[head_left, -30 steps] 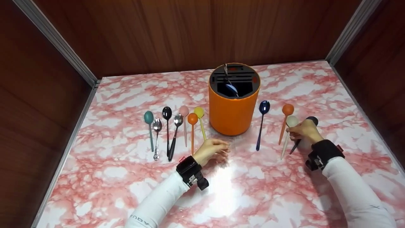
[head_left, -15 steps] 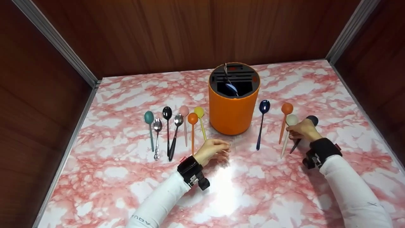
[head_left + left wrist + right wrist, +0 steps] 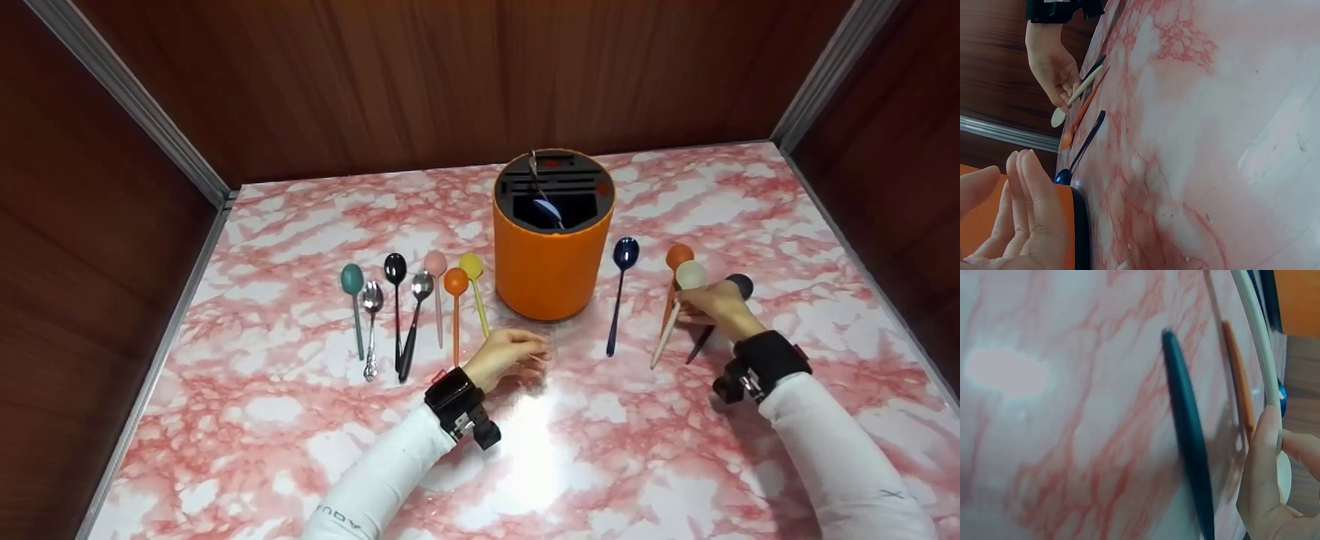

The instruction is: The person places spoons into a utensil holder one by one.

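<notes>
My right hand (image 3: 716, 304) pinches a cream spoon (image 3: 691, 274) between thumb and fingers, just below its bowl. In the right wrist view its pale handle (image 3: 1261, 343) slants up above the marbled surface. Beside that hand lie an orange spoon (image 3: 679, 256), partly covered by the cream one, and a dark spoon (image 3: 741, 286), partly hidden by the hand. My left hand (image 3: 506, 358) hovers with relaxed fingers in front of an orange cutlery holder (image 3: 545, 274), holding nothing. The left wrist view shows its loosely bent fingers (image 3: 1041, 208) and thumb apart.
A blue spoon (image 3: 625, 253) lies right of the holder. Several more spoons, among them a teal spoon (image 3: 352, 279) and a yellow spoon (image 3: 471, 266), lie to its left. Cutlery stands in the holder's black slotted top (image 3: 517, 184). Wooden walls (image 3: 375, 90) enclose the table.
The cream spoon has come up in my right hand, its handle end swinging left and its bowl now overlapping the orange spoon. My left hand stays almost in place.
</notes>
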The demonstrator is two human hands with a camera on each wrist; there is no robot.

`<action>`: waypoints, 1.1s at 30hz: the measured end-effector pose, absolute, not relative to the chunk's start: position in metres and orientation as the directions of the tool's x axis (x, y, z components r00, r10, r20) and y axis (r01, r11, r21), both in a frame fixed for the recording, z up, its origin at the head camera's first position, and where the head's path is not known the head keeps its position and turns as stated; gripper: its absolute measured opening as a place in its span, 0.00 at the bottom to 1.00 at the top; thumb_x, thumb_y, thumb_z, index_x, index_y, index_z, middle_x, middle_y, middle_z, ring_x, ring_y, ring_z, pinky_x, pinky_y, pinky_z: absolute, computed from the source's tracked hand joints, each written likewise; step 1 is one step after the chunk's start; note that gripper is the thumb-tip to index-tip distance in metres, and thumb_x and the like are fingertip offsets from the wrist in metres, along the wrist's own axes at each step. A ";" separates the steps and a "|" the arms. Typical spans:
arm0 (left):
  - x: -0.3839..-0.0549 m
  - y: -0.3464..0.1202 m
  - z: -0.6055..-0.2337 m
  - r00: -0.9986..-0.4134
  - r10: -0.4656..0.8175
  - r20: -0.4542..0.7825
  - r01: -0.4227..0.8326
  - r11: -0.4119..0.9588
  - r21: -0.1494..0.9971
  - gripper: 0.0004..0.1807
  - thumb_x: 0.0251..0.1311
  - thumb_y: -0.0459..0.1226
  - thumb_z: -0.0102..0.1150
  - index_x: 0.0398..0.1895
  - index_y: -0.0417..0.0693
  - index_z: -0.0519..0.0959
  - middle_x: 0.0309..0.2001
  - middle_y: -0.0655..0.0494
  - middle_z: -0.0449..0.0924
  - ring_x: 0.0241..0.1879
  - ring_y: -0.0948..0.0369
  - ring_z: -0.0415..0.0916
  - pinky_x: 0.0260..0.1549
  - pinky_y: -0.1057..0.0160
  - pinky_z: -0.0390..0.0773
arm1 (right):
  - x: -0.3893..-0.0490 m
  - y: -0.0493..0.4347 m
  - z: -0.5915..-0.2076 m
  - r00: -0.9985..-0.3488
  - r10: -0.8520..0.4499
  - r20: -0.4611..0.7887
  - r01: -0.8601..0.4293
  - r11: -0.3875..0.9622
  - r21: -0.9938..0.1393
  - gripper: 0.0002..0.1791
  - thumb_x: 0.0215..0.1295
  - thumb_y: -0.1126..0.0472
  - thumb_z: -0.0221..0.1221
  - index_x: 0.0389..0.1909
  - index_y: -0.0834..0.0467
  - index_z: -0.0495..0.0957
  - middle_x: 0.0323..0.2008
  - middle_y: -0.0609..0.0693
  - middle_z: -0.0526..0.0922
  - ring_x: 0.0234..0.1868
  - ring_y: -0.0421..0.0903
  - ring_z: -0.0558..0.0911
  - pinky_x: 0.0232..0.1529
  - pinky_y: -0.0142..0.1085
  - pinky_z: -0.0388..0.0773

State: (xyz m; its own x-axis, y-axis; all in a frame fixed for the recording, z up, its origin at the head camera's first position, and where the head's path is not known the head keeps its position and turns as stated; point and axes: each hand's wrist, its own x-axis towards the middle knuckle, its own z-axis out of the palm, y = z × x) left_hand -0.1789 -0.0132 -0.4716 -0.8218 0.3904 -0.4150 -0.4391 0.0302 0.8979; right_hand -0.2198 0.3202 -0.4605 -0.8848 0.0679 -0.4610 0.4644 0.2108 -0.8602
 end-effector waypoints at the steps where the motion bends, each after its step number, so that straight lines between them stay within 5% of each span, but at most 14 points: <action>1: -0.179 -0.012 -0.471 -0.822 0.391 -0.415 -0.438 0.031 0.898 0.16 0.60 0.30 0.53 0.49 0.28 0.74 0.35 0.42 0.82 0.22 0.66 0.77 0.26 0.70 0.84 | -0.219 0.319 -0.460 -0.889 0.069 -0.453 0.457 0.199 -0.867 0.09 0.63 0.64 0.55 0.38 0.66 0.72 0.17 0.42 0.81 0.22 0.34 0.82 0.32 0.26 0.83; 15: -0.180 -0.001 -0.476 -0.814 0.397 -0.425 -0.442 0.052 0.895 0.15 0.58 0.29 0.54 0.47 0.29 0.76 0.41 0.34 0.81 0.22 0.65 0.78 0.30 0.65 0.85 | -0.217 0.305 -0.469 -0.936 -0.030 -0.350 0.351 -0.084 -0.933 0.07 0.61 0.69 0.55 0.28 0.60 0.80 0.20 0.47 0.82 0.24 0.39 0.83 0.34 0.30 0.85; 24: -0.178 0.007 -0.478 -0.806 0.401 -0.436 -0.447 0.072 0.892 0.14 0.58 0.29 0.55 0.46 0.28 0.77 0.24 0.55 0.79 0.19 0.67 0.76 0.22 0.70 0.83 | -0.232 0.311 -0.509 -0.941 -0.103 -0.321 0.336 -0.203 -0.920 0.03 0.56 0.67 0.60 0.31 0.62 0.81 0.27 0.50 0.85 0.29 0.42 0.85 0.39 0.35 0.84; 33: -0.178 0.016 -0.481 -0.807 0.403 -0.433 -0.438 0.084 0.895 0.13 0.58 0.29 0.54 0.45 0.29 0.77 0.25 0.52 0.81 0.18 0.66 0.76 0.22 0.69 0.83 | -0.207 0.267 -0.468 -0.929 -0.118 -0.350 0.365 -0.150 -0.919 0.09 0.62 0.71 0.51 0.28 0.60 0.79 0.24 0.47 0.83 0.27 0.38 0.82 0.38 0.31 0.84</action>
